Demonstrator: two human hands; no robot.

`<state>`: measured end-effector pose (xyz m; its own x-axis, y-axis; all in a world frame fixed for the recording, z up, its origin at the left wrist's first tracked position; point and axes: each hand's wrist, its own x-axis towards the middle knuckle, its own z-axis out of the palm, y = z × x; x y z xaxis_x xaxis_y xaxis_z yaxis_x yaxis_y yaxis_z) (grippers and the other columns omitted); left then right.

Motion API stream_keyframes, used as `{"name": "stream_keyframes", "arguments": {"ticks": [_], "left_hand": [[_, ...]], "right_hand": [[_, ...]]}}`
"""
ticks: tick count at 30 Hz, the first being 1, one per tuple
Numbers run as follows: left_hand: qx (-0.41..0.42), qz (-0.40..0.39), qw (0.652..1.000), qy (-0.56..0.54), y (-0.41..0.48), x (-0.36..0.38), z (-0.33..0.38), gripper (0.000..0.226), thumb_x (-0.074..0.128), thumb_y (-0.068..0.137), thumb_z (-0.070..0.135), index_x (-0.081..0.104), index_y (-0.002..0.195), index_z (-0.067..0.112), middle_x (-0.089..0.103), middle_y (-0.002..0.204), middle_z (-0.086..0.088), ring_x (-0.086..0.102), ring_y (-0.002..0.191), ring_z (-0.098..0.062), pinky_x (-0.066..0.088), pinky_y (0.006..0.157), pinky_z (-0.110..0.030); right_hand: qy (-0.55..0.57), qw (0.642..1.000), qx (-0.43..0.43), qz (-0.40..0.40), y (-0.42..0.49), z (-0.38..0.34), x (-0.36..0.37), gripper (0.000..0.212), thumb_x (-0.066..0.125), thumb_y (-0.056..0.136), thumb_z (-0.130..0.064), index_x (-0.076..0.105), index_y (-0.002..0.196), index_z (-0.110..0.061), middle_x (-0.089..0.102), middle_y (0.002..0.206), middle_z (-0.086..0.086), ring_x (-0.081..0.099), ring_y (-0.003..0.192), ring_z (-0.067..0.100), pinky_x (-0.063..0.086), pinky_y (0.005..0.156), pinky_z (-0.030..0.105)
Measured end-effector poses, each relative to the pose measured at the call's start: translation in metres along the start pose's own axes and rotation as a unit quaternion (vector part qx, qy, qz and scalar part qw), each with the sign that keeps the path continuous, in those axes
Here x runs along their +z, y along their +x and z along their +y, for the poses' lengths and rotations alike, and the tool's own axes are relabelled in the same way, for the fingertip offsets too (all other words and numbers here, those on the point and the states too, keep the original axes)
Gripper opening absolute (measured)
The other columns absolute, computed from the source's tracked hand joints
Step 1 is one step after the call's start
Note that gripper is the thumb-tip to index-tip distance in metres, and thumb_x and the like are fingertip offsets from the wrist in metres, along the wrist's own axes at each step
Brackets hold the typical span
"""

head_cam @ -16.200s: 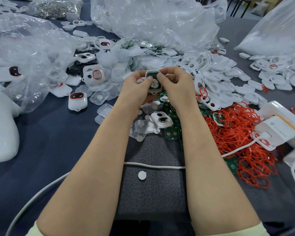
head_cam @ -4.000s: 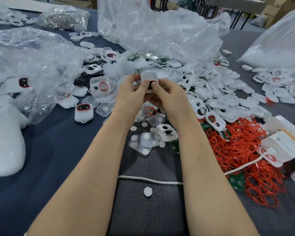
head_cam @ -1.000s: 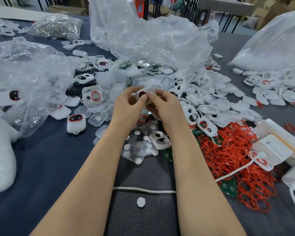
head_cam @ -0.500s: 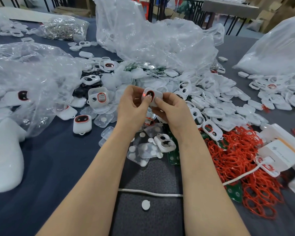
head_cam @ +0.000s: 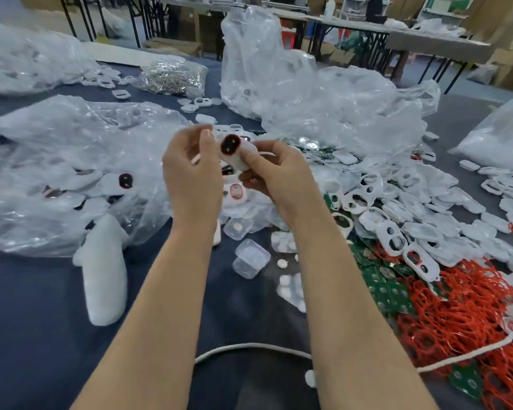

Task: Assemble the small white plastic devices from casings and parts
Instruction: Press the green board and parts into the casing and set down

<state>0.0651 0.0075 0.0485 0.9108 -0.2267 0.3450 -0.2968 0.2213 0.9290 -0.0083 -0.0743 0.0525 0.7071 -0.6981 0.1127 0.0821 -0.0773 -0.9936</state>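
My right hand (head_cam: 274,176) grips an assembled white device (head_cam: 234,150) raised above the table, its black oval face ringed in red turned toward me. My left hand (head_cam: 191,176) is just left of it with loosely curled fingers and the thumb up beside the device, holding nothing. Loose white casings (head_cam: 421,223) are heaped at the right. Green circuit boards (head_cam: 388,291) and red rings (head_cam: 456,315) lie at the lower right. Small clear covers (head_cam: 251,258) with white discs lie under my forearms.
Crumpled clear plastic bags (head_cam: 308,87) fill the back and the left (head_cam: 57,161), the left one holding finished devices. A bag of metal parts (head_cam: 175,75) sits far back. A white padded object (head_cam: 104,270) lies at the left. A white cable (head_cam: 249,347) crosses near me.
Both hands have risen from the pile. My left hand has come off the device, which now sits in the right hand alone with its black face toward me. The camera has tilted up.
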Motion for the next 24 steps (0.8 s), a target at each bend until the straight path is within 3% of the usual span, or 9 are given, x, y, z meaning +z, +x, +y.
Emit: {"name": "stream_keyframes", "arguments": {"ticks": [4,6,8,11,15,18,20,21,24], "left_hand": [[0.02,0.122,0.992,0.0,0.041,-0.061,0.022,0.016,0.047,0.092,0.01,0.059,0.094,0.02,0.059,0.09,0.008,0.054,0.083,-0.003,0.043,0.076,-0.012],[-0.022,0.137,0.99,0.009,0.055,-0.085,0.023,0.017,0.046,0.091,0.008,0.058,0.094,0.02,0.058,0.091,0.006,0.052,0.084,-0.006,0.045,0.083,-0.021],[-0.078,0.141,0.987,-0.001,0.061,-0.101,0.02,0.018,0.045,0.091,0.008,0.059,0.093,0.02,0.057,0.092,0.004,0.052,0.084,-0.007,0.047,0.086,-0.026],[-0.117,0.145,0.982,-0.008,0.062,-0.114,0.012,0.018,0.045,0.092,0.008,0.06,0.096,0.018,0.057,0.097,0.0,0.053,0.083,-0.008,0.047,0.074,-0.024],[-0.128,0.129,0.983,-0.005,0.065,-0.114,0.002,0.017,0.047,0.093,0.01,0.059,0.091,0.021,0.057,0.096,0.0,0.054,0.085,-0.008,0.048,0.079,-0.025],[-0.135,0.113,0.984,-0.01,0.064,-0.107,-0.009,0.017,0.046,0.092,0.008,0.058,0.091,0.02,0.055,0.091,0.0,0.052,0.072,-0.004,0.046,0.069,-0.022],[-0.15,0.112,0.982,-0.026,0.062,-0.104,-0.018,0.018,0.045,0.093,0.006,0.058,0.092,0.018,0.054,0.087,0.0,0.05,0.069,-0.006,0.042,0.061,-0.019],[-0.158,0.112,0.98,-0.036,0.06,-0.102,-0.021,0.019,0.044,0.093,0.006,0.058,0.09,0.019,0.055,0.085,0.002,0.05,0.069,-0.006,0.042,0.059,-0.017],[-0.163,0.109,0.979,-0.062,0.055,-0.092,-0.023,0.021,0.044,0.093,0.005,0.056,0.088,0.021,0.058,0.083,0.005,0.056,0.069,-0.004,0.044,0.059,-0.016]], "right_hand": [[-0.045,0.994,0.043,-0.094,0.024,-0.009,0.1,0.017,0.066,0.087,-0.007,0.055,0.098,-0.002,0.065,0.081,0.015,0.062,0.051,0.016,0.055,0.058,0.031],[-0.175,0.975,0.055,-0.127,0.032,0.0,0.143,0.016,0.063,0.086,-0.005,0.061,0.1,0.002,0.067,0.093,0.022,0.063,0.068,0.026,0.056,0.069,0.038],[-0.269,0.952,0.046,-0.141,0.032,0.011,0.174,0.022,0.056,0.089,-0.006,0.063,0.109,0.0,0.066,0.109,0.019,0.058,0.082,0.024,0.049,0.072,0.031],[-0.31,0.935,0.013,-0.174,0.031,0.02,0.198,0.027,0.05,0.094,-0.015,0.062,0.117,-0.007,0.062,0.119,0.015,0.058,0.106,0.03,0.038,0.075,0.024],[-0.265,0.956,0.019,-0.126,0.027,0.019,0.193,0.04,0.047,0.092,-0.007,0.05,0.132,-0.012,0.049,0.134,0.018,0.055,0.113,0.032,0.042,0.097,0.029],[-0.205,0.976,-0.009,-0.074,0.026,0.009,0.156,0.03,0.046,0.088,0.002,0.058,0.113,-0.01,0.065,0.102,0.016,0.069,0.073,0.022,0.057,0.078,0.034],[-0.13,0.991,-0.007,-0.021,0.028,0.001,0.12,0.022,0.045,0.087,0.005,0.058,0.094,-0.011,0.065,0.085,0.012,0.063,0.051,0.012,0.059,0.06,0.031],[-0.13,0.991,-0.008,0.02,0.029,-0.001,0.101,0.021,0.045,0.086,0.004,0.058,0.09,-0.012,0.066,0.083,0.012,0.063,0.051,0.012,0.059,0.059,0.031],[-0.309,0.944,-0.004,0.113,0.036,0.006,0.051,0.02,0.052,0.086,-0.006,0.066,0.096,-0.015,0.07,0.098,0.011,0.066,0.09,0.026,0.053,0.085,0.036]]}}
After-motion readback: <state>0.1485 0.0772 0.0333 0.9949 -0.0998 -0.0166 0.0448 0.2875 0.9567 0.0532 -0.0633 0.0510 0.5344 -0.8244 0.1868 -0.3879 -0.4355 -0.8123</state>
